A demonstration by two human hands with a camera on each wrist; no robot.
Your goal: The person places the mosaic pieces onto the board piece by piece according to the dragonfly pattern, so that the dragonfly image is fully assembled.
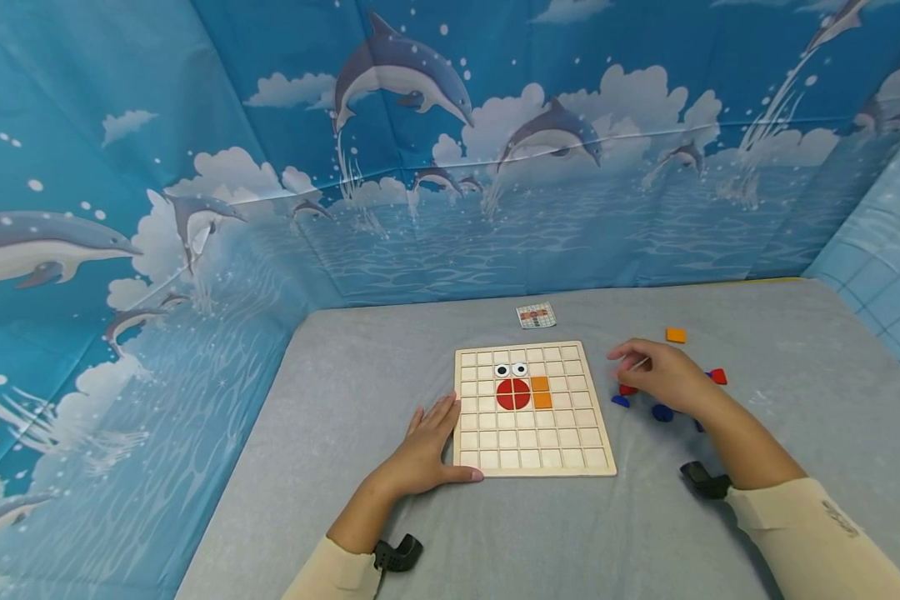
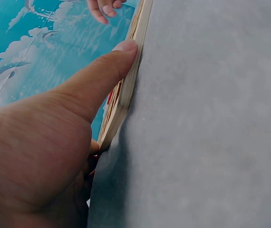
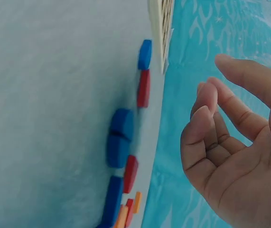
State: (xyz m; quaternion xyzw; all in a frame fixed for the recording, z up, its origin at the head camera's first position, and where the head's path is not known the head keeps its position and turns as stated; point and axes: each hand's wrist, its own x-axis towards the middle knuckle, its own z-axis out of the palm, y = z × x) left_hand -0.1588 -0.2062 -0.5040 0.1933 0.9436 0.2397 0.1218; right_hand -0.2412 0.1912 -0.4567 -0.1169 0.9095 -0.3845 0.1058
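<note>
A wooden grid board (image 1: 570, 458) lies on the grey cloth. On it are two eye tiles (image 1: 511, 370), a red circle (image 1: 513, 394) of several quarter pieces, and two orange squares (image 1: 542, 392) to its right. My left hand (image 1: 423, 458) rests against the board's near left corner, thumb on the front edge, straight fingers along the left side. Right of the board, my right hand (image 1: 663, 377) hovers above loose pieces with bent, relaxed fingers and nothing visible between them. Beneath it lie a blue piece (image 1: 620, 402), a red piece (image 3: 144, 88) and a round blue pair (image 1: 663, 412).
A small printed card (image 1: 536, 315) lies behind the board. Farther right are an orange piece (image 1: 676, 335) and a red piece (image 1: 718, 377). A blue dolphin-print curtain (image 1: 450, 233) stands along the table's back and left. Each wrist wears a black camera mount (image 1: 398, 552).
</note>
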